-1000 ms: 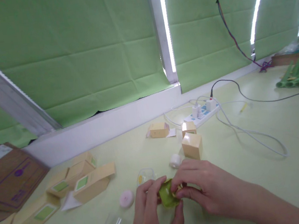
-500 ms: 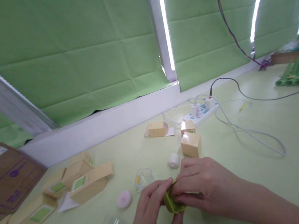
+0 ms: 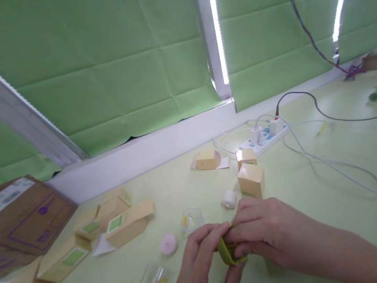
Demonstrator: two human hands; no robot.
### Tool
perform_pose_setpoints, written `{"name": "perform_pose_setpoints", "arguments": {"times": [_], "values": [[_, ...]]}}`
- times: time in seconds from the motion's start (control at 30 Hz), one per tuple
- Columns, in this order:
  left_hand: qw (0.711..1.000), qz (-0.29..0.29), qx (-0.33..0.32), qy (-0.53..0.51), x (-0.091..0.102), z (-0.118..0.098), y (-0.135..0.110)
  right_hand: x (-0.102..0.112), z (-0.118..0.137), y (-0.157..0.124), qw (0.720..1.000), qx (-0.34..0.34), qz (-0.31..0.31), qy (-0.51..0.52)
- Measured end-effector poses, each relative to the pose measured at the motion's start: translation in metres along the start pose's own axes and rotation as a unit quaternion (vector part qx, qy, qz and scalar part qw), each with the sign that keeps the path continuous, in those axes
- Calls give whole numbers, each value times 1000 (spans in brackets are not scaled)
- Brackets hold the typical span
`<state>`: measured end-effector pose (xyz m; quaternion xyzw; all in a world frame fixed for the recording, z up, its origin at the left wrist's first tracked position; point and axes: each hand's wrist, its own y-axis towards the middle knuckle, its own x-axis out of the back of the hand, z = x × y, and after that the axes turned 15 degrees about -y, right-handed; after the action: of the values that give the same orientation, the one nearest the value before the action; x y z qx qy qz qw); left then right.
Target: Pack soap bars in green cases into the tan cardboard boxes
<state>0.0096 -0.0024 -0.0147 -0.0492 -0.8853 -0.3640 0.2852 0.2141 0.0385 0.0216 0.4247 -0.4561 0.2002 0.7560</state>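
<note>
Right now, the left hand (image 3: 207, 266) has its grip closed on a small green cup (image 3: 223, 252), fingers at the upper rim, thumb below, between the 2 hands. The right hand (image 3: 269, 231) dips its fingertips into the opening; I can't tell whether they pinch anything. Near them on the table (image 3: 309, 189) lie a clear container (image 3: 192, 220), a pink disc (image 3: 169, 244) and a white roll (image 3: 229, 199). Beyond stand 2 tan boxes (image 3: 252, 180), close by a power strip (image 3: 265, 138).

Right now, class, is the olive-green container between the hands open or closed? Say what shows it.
Open: the olive-green container shows its rim and hollow inside, with the right hand at its mouth.
</note>
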Motion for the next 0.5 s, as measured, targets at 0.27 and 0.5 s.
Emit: {"name": "perform_pose_setpoints", "arguments": {"times": [0.27, 0.5], "values": [[999, -12, -5, -30, 0, -4, 3, -9, -5, -5, 994, -5, -107, 27], [1000, -9, -13, -10, -1, -5, 1, -14, 0, -3, 991, 26, -122, 41]]}}
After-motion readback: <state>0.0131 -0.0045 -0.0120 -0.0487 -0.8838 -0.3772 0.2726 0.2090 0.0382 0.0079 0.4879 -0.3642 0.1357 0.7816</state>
